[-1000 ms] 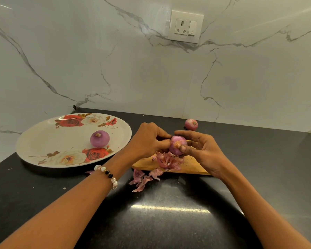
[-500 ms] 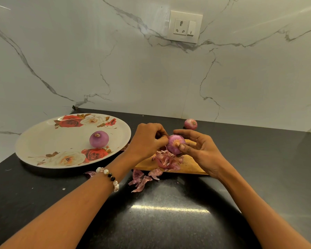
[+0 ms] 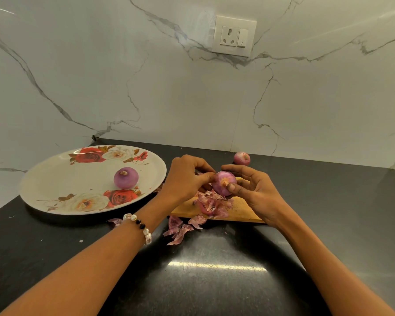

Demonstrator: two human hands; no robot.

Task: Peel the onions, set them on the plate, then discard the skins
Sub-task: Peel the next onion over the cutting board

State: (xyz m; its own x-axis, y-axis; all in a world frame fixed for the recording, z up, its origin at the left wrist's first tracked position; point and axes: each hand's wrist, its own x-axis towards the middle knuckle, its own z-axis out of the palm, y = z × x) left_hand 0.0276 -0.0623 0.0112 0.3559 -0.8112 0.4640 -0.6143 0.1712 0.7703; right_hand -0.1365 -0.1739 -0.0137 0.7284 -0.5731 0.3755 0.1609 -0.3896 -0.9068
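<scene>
Purple onion (image 3: 224,183) being held above wooden board (image 3: 240,209); right hand (image 3: 253,190) gripping it, left hand (image 3: 187,176) pinching skin at its side. Since second ago, hands lifting slightly, peeling continuing. Peeled onion (image 3: 126,177) sitting on plate (image 3: 55,176) left of board; skins (image 3: 211,205) piling on board.

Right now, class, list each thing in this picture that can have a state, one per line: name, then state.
Onion on the plate: peeled, resting.
Held onion: being peeled above the board.
Onion by the wall: on the counter, untouched.
Plate: flat, holds one onion.
Skins: loose on the cutting board and the counter.
Right hand: holds the held onion.
Left hand: pinches at its skin.
</scene>
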